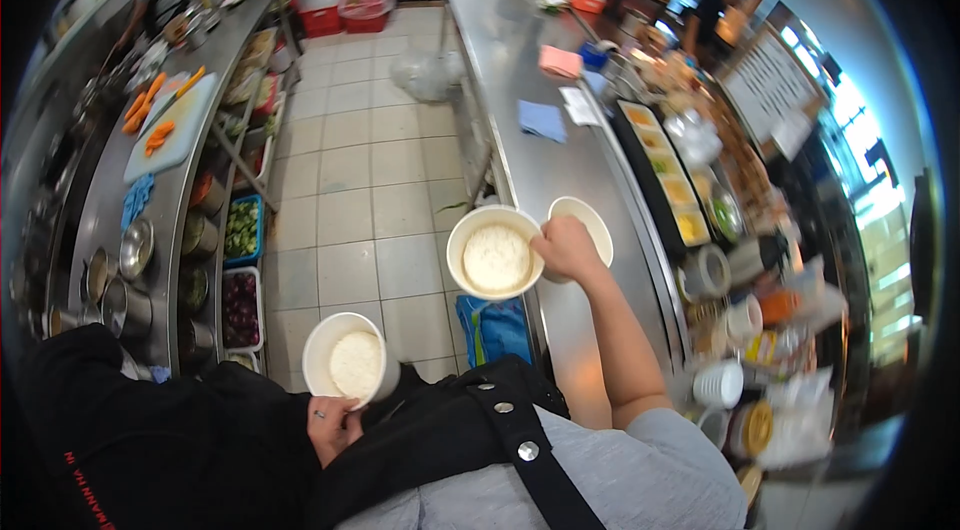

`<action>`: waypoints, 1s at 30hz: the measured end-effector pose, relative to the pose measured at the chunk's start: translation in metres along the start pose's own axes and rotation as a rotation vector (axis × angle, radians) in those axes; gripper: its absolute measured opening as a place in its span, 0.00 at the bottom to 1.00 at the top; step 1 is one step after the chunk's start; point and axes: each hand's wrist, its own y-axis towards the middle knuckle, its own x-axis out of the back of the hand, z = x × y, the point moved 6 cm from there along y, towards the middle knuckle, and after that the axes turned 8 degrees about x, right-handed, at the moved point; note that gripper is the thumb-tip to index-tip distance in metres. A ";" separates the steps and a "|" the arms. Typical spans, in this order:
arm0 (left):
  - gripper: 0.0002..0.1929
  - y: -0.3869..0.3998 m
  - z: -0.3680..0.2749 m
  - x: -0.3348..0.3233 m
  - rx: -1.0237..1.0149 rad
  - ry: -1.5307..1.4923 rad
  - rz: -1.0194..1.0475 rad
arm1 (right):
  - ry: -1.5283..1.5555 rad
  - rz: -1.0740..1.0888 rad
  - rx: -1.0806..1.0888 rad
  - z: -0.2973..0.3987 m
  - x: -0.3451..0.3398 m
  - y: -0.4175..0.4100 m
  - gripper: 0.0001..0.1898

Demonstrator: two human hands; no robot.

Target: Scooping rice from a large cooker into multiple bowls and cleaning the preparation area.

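My left hand (pixel 334 425), wearing a ring, grips the lower rim of a white paper bowl (pixel 311 361) with white rice (pixel 356 365) in it. That bowl is tilted, close in front of my body. Out to the right, my right hand (pixel 566 248) pinches the rim of another white bowl (pixel 455 252), which also contains rice (pixel 496 257). This bowl hangs over the front edge of the steel counter (pixel 525 170). Directly beside it is a third white bowl (pixel 598 233), partly covered by my right hand; whether the hand also grips it, I cannot tell.
Folded cloths (pixel 541 121) lie farther along the counter, beside a rack of food inserts (pixel 660 162). Across the tiled aisle (pixel 345 192), a cutting board (pixel 180 124) bears carrots (pixel 159 136) and a knife. A plastic bag (pixel 424 72) rests on the floor. A person (pixel 709 16) stands beyond.
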 end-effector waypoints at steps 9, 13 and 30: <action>0.11 0.283 0.066 -0.079 -0.058 0.183 0.029 | 0.265 -0.198 -0.146 -0.115 0.003 0.268 0.20; 0.11 0.452 0.081 -0.164 -0.270 0.167 0.221 | 0.349 -0.203 -0.279 -0.164 0.008 0.346 0.19; 0.10 0.967 0.029 -0.638 -0.727 -0.042 0.597 | 0.330 -0.202 -1.024 -0.389 -0.025 0.665 0.17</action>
